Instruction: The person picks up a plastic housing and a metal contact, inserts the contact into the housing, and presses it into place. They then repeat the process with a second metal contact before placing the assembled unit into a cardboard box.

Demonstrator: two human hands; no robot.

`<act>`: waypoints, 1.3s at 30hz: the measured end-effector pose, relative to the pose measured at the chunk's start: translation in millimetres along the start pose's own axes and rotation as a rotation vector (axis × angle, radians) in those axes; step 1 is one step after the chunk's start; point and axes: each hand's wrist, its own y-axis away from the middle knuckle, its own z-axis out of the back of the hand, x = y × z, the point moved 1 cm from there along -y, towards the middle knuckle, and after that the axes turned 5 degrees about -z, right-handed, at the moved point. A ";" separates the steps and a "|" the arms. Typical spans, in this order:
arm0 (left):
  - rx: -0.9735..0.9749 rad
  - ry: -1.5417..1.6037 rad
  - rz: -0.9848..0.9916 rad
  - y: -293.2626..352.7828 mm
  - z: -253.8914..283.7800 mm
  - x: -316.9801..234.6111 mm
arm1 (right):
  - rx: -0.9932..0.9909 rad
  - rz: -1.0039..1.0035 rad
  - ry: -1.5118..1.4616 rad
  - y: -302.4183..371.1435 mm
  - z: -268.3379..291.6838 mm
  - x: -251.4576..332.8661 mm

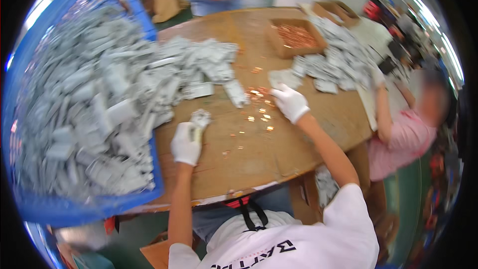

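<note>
Now the left hand [186, 143] pinches a grey metal part [200, 118]; the right hand [290, 101], fingers spread, reaches copper pieces [260, 114] at one o'clock. Fitting one probably follows.

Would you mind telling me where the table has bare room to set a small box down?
Bare table lies between the left hand, the right forearm and the near edge. It is crowded by the blue crate of grey parts, the copper pieces and the far grey pile.
</note>
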 end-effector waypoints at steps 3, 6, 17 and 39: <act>-0.030 0.146 0.117 -1.3 -9.6 2.6 | 0.014 0.042 0.055 7.6 5.0 -7.6; -0.025 0.236 0.161 4.4 -4.2 6.1 | 0.096 -0.103 0.027 14.9 -8.4 -15.1; -0.051 0.268 0.165 11.2 -5.8 -3.6 | 0.231 -0.086 0.085 -2.9 -15.2 -56.6; -0.116 -0.092 -0.171 8.7 -4.9 -12.5 | 0.093 -0.174 -0.082 -15.3 -7.0 -40.5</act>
